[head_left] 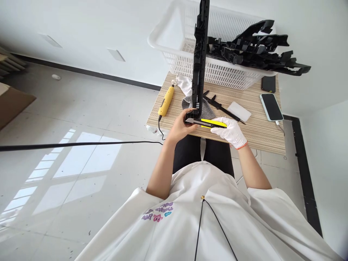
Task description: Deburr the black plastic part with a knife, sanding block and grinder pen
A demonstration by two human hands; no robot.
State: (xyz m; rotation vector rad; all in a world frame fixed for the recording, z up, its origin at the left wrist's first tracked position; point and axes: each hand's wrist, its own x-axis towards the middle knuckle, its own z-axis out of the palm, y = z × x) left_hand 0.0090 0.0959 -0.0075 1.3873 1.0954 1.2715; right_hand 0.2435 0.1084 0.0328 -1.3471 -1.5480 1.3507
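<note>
My bare left hand grips the near end of a long black plastic part that stands upright from the wooden table and reaches past the top of the view. My right hand, in a white knit glove, is closed on a yellow and black utility knife. The knife lies level, and its tip meets the foot of the black part just beside my left fingers. A grey cloth lies under the part's foot.
A white plastic basket at the table's back holds several black plastic parts. On the table lie a yellow corded tool, black calipers, a white block, a smartphone and a dark phone. A cable crosses the floor.
</note>
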